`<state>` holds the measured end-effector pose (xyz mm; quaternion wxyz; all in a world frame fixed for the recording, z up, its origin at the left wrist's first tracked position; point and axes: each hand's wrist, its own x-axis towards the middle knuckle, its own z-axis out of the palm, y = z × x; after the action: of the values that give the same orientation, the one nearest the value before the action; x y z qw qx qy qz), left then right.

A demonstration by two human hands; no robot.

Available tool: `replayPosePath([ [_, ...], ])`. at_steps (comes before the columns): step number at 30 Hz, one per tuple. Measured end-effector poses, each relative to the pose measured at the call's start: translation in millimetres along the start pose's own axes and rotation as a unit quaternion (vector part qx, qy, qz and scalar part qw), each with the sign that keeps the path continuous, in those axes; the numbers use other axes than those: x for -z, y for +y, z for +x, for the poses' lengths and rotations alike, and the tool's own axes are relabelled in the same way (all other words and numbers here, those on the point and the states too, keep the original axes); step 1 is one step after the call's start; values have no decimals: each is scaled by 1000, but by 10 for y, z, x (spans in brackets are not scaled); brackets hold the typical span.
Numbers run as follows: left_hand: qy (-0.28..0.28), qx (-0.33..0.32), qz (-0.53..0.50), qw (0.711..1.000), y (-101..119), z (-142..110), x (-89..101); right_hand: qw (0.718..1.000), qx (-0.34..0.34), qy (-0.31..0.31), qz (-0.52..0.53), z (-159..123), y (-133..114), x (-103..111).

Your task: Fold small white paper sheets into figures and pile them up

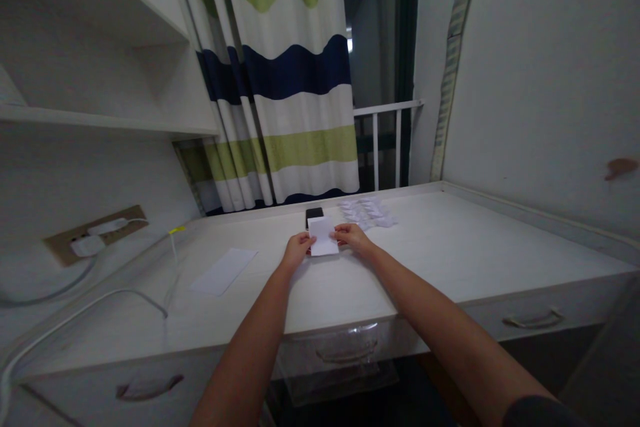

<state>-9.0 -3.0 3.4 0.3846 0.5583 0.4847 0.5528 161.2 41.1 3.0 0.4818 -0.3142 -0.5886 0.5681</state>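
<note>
A small white sheet of paper [323, 237] is held between my two hands, just above the desk. My left hand [299, 249] pinches its left edge, thumb on the near face. On the opposite edge, my right hand [351, 237] grips the paper with thumb and fingers. Behind the sheet lies a dark phone-like object [315, 213], partly covered by it. Several folded white paper pieces [367, 212] sit in a cluster beyond my right hand. To the left, a flat white sheet [225, 271] rests on the desk.
The white desk [425, 253] has drawers with handles [534, 319] along its front. White cables [130, 291] run over its left side from a wall socket [95, 235]. A striped curtain [300, 80] hangs behind, beside a white railing [387, 108]. Shelves [100, 117] overhang the left.
</note>
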Motion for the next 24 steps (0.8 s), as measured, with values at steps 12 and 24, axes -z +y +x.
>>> replayPosePath([
  [12,-15,7,-20,1000,-48,32,-11,1000,5,-25,-5,31,27,38],
  [24,-32,3,3,999,11,-25,-25,1000,27,-5,-12,39,8,38],
])
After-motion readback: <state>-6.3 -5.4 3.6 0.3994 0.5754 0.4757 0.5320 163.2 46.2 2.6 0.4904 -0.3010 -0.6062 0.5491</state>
